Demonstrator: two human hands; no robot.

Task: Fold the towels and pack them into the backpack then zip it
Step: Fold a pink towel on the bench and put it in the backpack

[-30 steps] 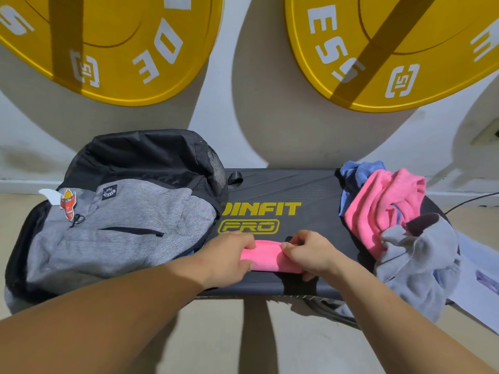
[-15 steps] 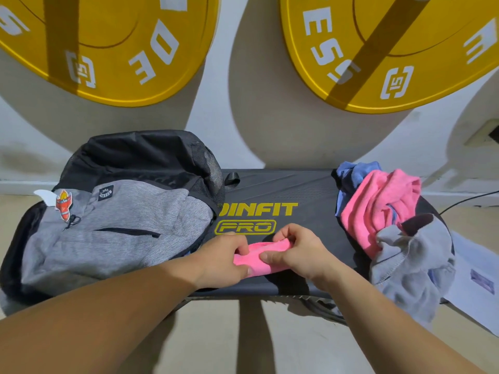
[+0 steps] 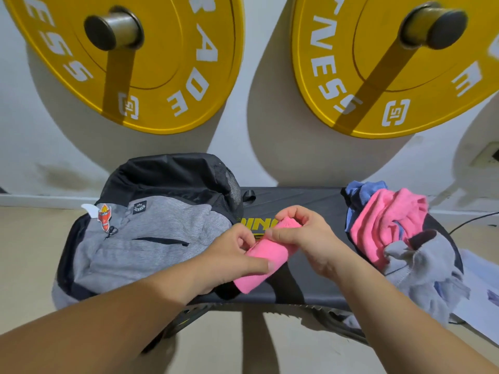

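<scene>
On the black bench (image 3: 297,201), pinching a folded pink towel (image 3: 263,261)

Holding the bundle just beside the grey backpack (image 3: 151,233). Clamping the near end with the left hand (image 3: 232,259), thumb on top; nipping the far edge with the right hand (image 3: 305,236), fingers curled. Looking light, soft and limp, probably springing open if let go. Best squeezing across the fold, layers pressed together, not tugging a single corner. Leaving the loose pile of towels (image 3: 388,225) at the right end.
</scene>
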